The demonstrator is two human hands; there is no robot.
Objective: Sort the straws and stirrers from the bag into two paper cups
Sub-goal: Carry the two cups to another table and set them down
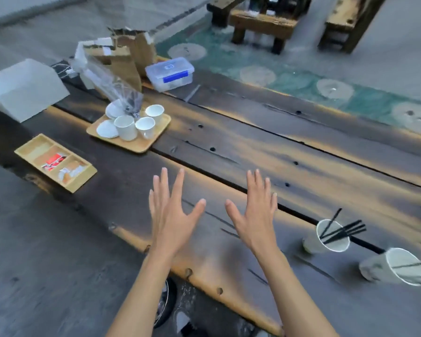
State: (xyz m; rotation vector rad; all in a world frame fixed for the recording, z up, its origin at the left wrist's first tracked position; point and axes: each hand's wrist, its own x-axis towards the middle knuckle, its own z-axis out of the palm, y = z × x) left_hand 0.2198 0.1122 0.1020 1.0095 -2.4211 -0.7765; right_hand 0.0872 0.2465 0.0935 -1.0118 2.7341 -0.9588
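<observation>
Both my hands hover flat over the middle of the dark wooden table [301,164], fingers spread and holding nothing: my left hand [173,215] and my right hand [253,215] side by side. To the right stands a paper cup [326,242] with several black straws [343,231] sticking out of it. Further right, at the frame edge, a second paper cup [389,267] holds thin pale stirrers [413,265]. A clear plastic bag [112,83] lies slumped at the far left, over the tray of cups.
A wooden tray [141,142] with white cups and saucers sits at the far left. Nearer me is a wooden divided box [34,147] with sachets. Behind are a clear lidded container [170,74], torn cardboard [129,54] and a white box [22,88].
</observation>
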